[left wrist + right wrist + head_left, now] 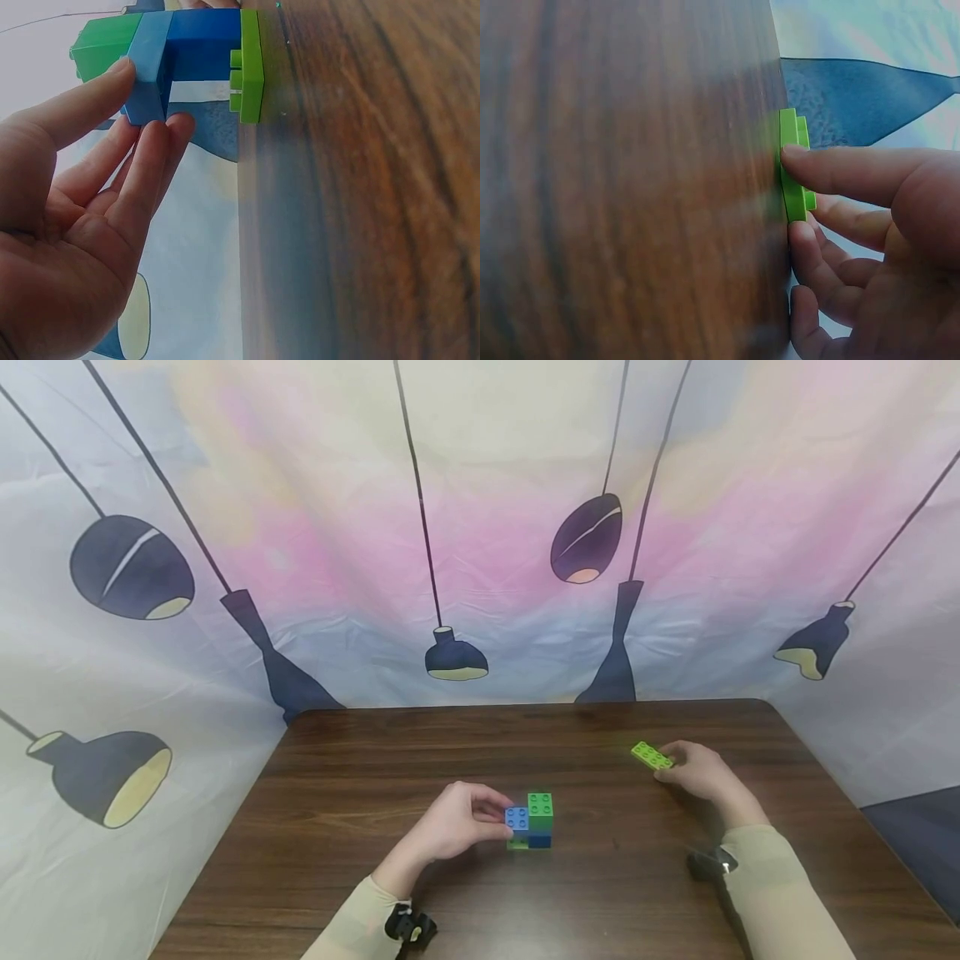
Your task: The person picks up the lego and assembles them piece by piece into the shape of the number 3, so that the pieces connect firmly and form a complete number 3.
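Observation:
Near the middle of the table stands a small stack of toy building bricks. A lime green plate (253, 67) forms its base, with a dark blue brick (204, 43) above it. Higher up sits a light blue brick (517, 817) that juts out to the left, topped by a green brick (540, 810). My left hand (453, 822) pinches the jutting end of the light blue brick between thumb and fingers. Farther back on the right, my right hand (701, 770) holds a separate lime green plate (650, 755) by its near end; in the right wrist view this plate (793, 195) lies low at the tabletop.
The brown wooden table (360, 760) extends around both hands. Behind it hangs a fabric backdrop (330, 527) printed with dark lamps. A dark surface (918, 835) shows beyond the right edge. Each wrist carries a small black camera (409, 927).

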`<state>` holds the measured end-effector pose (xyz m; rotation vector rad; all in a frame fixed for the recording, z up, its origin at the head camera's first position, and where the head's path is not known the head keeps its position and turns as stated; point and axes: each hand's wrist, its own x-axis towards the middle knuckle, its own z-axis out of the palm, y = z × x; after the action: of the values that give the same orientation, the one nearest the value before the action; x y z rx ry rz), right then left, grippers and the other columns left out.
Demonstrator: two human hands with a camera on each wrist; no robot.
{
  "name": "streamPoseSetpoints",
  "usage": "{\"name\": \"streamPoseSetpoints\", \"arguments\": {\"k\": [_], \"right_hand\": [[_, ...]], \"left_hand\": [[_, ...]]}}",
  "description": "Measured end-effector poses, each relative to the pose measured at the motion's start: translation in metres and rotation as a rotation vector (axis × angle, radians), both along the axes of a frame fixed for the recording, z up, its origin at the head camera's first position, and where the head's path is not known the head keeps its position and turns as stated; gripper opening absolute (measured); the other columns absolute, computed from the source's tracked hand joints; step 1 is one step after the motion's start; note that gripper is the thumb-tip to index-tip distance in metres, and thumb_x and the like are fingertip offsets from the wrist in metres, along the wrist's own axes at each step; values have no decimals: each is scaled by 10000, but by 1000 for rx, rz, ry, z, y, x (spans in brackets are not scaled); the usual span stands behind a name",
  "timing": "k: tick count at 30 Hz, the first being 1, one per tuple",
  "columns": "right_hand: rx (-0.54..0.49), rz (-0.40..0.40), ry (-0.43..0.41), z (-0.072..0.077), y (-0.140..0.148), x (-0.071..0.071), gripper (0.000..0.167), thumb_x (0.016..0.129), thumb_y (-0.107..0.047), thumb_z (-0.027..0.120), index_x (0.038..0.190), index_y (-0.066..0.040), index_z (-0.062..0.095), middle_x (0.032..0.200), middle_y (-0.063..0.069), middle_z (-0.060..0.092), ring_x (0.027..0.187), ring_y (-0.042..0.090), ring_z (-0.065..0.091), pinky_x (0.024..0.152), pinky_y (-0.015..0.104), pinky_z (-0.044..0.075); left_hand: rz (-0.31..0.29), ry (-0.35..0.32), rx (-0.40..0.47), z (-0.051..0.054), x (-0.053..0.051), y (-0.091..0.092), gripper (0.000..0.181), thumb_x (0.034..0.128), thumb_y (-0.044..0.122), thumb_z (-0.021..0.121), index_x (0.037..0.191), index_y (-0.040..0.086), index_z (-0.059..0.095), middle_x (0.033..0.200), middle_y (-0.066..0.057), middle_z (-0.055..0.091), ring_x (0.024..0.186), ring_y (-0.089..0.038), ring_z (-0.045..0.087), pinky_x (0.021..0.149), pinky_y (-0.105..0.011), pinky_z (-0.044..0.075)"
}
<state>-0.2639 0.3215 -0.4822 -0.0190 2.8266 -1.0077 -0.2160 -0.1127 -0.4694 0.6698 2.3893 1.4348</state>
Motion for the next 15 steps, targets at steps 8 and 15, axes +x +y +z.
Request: {"name": "streamPoseSetpoints", "arguments": {"k": [8,15], "right_hand": [[22,-25,-8,3,-1,0,565,967,-242,772,1337,146,596,1239,343,638,1118,476,620,921,626,506],[50,-30,-21,4,1,0,630,968,-328,772,1313,172,605,1241,345,652,1140,494,627,935,625,514]], "left_hand": [[8,-4,-4,0,0,0,286,883,124,898,1144,69,796,1037,-1,774,916,-136,756,797,-308,623],[-2,-8,14,1,0,0,292,878,108,901,1142,49,792,1037,-28,776,915,-151,761,801,-309,623]]}}
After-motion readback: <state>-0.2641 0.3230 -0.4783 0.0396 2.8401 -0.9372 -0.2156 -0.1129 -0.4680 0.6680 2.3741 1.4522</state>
